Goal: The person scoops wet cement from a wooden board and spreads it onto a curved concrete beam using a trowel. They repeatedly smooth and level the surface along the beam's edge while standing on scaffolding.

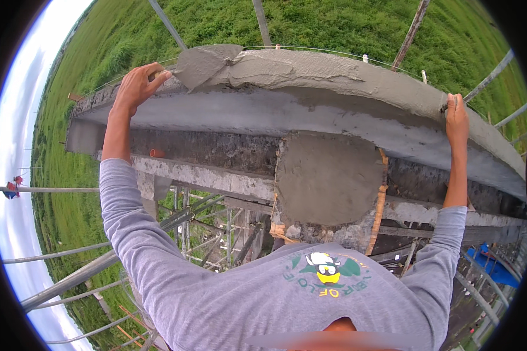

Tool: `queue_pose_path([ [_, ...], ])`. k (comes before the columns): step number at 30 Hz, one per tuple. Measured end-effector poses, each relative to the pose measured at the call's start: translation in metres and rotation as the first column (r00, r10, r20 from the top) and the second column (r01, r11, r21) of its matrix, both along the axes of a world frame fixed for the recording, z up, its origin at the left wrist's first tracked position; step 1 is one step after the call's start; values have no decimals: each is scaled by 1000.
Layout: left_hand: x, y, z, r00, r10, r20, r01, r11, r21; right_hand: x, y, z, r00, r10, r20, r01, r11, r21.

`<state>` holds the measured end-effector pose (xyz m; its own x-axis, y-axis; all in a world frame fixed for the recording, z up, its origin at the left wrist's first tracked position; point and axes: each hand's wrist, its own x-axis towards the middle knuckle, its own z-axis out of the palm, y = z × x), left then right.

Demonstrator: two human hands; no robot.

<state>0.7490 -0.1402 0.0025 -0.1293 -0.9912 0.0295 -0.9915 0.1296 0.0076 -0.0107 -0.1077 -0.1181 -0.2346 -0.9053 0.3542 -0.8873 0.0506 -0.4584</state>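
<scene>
My left hand (139,88) is closed round the handle of a trowel. The trowel's mortar-coated blade (204,65) lies against the top of a long concrete ledge, at the left end of a band of wet grey mortar (310,73). The mortar is rough and ridged, and runs right along the ledge's upper edge. At the far right my right hand (457,121) is closed at that same edge, fingers curled over it; whatever is under them is hidden. Between my arms, a broad heap of grey mortar (331,178) lies on a wood-edged board (379,205).
A string line on small pegs (365,58) follows the ledge's outer side. Metal scaffold poles (70,281) stand left, below and beyond the ledge. An orange pipe end (157,153) sticks out of the gutter-like channel. Blue sheeting (492,266) lies low right; green grass spreads far below.
</scene>
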Motion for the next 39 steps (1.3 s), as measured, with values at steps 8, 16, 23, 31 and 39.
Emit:
queue_pose_path([
  [8,8,-43,5,989,-118,89,115,993,37,3,2,-1,998,-42,36,42,999,-19],
  [16,5,-66,1,991,-132,15,129,983,127,-4,0,-3,999,-47,-8,47,999,-26],
  [23,-4,-20,1,999,-44,-11,45,995,94,-6,1,-3,996,-84,-17,84,996,-25],
  [31,-9,70,-1,941,336,-45,-333,941,54,-24,-7,-20,994,-106,-16,104,992,-65],
  [39,-118,163,-10,921,274,-276,-257,962,97,-11,-2,-9,990,-50,-130,40,996,-83],
])
